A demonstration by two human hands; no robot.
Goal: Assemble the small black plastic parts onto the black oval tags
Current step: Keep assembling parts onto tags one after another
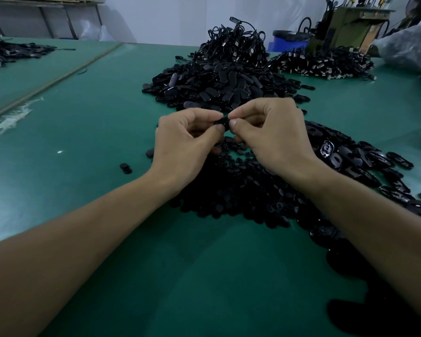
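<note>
A low heap of small black parts (241, 198) lies on the green table (83, 142), under both wrists. Just above it, the left hand (187, 144) and right hand (270, 139) pinch one black piece (225, 122) between thumbs and forefingers. It is probably an oval tag, but the fingertips mostly hide it. More tags (350, 161) spread to the right. Beyond the hands rises a heap of oval tags (216, 86), with a corded pile (238, 42) behind it.

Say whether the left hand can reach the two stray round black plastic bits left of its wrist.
Likely yes: bare green mat separates left hand from the bits, though it pinches a black piece.
</note>
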